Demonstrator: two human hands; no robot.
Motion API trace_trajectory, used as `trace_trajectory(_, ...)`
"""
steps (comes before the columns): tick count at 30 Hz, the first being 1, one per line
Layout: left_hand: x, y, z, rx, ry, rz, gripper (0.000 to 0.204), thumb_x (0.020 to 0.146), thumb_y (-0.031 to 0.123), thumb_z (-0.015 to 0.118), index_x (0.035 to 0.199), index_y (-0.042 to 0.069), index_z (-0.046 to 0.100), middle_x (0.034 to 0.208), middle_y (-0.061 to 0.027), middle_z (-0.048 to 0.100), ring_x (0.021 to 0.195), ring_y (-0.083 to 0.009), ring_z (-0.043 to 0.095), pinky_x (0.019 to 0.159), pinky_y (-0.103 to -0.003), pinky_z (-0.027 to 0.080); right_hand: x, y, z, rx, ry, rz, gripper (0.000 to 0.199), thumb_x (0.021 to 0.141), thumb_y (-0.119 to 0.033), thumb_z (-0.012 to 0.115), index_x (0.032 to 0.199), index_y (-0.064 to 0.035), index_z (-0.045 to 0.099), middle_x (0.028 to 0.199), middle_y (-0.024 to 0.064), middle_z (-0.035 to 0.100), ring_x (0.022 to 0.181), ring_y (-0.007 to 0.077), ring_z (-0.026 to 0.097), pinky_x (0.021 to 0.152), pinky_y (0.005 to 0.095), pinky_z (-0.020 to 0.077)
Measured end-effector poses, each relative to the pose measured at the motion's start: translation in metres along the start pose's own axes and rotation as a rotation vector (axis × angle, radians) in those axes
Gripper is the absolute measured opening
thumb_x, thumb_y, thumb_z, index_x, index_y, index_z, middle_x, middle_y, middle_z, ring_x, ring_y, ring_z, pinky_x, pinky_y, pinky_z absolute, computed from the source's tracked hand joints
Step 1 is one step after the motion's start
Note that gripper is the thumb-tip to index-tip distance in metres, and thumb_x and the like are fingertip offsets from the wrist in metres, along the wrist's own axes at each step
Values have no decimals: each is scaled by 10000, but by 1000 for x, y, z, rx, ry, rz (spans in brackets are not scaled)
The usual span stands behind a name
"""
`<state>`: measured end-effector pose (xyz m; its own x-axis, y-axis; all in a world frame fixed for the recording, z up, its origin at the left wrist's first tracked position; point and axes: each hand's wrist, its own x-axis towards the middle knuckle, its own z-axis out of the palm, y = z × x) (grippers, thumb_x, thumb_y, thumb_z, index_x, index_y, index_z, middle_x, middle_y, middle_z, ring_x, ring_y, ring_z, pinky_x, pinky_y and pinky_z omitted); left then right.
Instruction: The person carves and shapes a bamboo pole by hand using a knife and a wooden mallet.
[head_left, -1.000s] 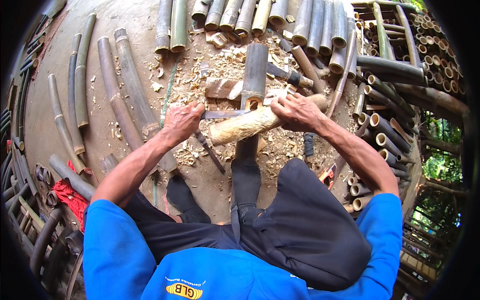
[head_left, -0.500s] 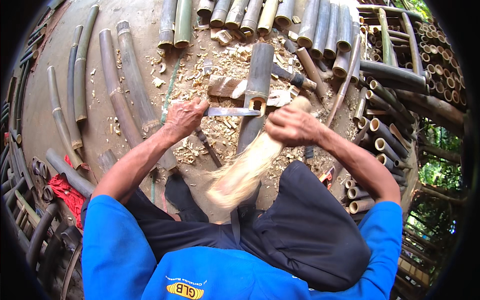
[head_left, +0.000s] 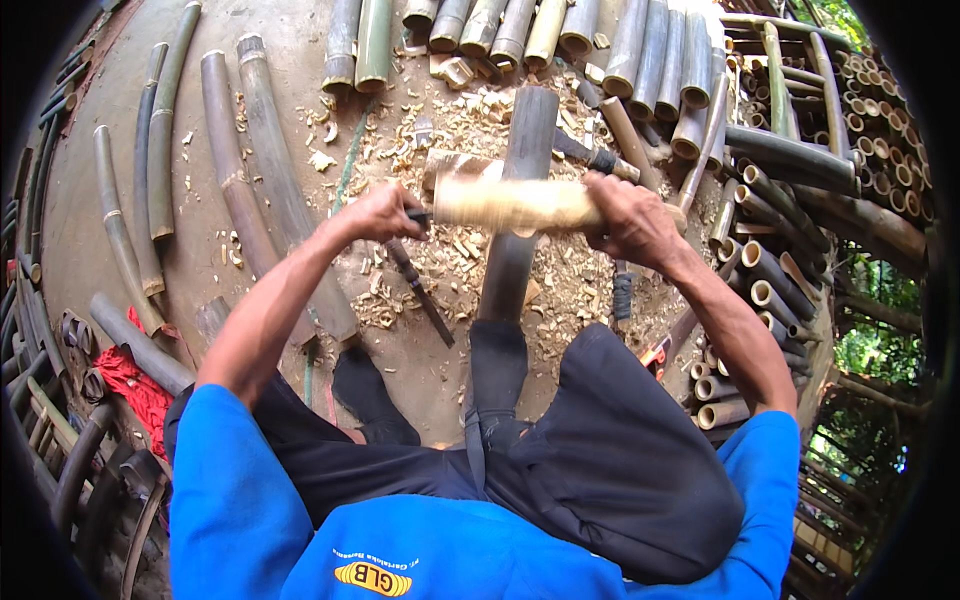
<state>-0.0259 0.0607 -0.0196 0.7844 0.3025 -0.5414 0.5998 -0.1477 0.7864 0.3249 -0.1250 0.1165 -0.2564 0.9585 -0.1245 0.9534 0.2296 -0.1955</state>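
My left hand (head_left: 385, 212) is closed round the dark handle of a knife (head_left: 420, 216); the knife's blade is hidden now. In my right hand (head_left: 638, 222) is a pale, club-shaped wooden mallet (head_left: 515, 205), blurred by motion and lying crosswise over the knife and a grey bamboo tube (head_left: 505, 285). The tube points away from me, propped on a wooden block (head_left: 462, 163). Its near end meets my dark-covered foot (head_left: 497, 350). The mallet covers the tube's cut hole, and whether it touches the blade I cannot tell.
Wood chips (head_left: 455, 265) litter the ground round the tube. A slim dark-handled tool (head_left: 420, 295) lies left of it; a tool with a wrapped handle (head_left: 603, 160) lies beyond to the right. Bamboo tubes line the far side (head_left: 590, 25), the left (head_left: 225, 150) and the right (head_left: 770, 290).
The mallet has swung up and away from my lap, turning from slanted to level across the bamboo tube. It now covers the blade and hole that showed before.
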Motion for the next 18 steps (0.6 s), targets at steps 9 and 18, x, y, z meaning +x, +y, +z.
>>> trace_trajectory(9,1,28,-26,436,192,202,595,967,578,665,810,12,762,569,-125,577,497,-255,576,511,-432,439,2,-36,-33,703,320,463,749,876,-301,805,1458,-7,437,1257,162,659,1132,249,658,980,388,528)
trace_trajectory(18,-2,40,-20,604,198,67,564,944,561,686,741,37,730,589,-169,606,567,-305,640,575,-467,501,-14,-56,-9,575,-331,586,639,835,-331,763,1326,-32,485,1134,267,674,1075,373,673,940,468,517)
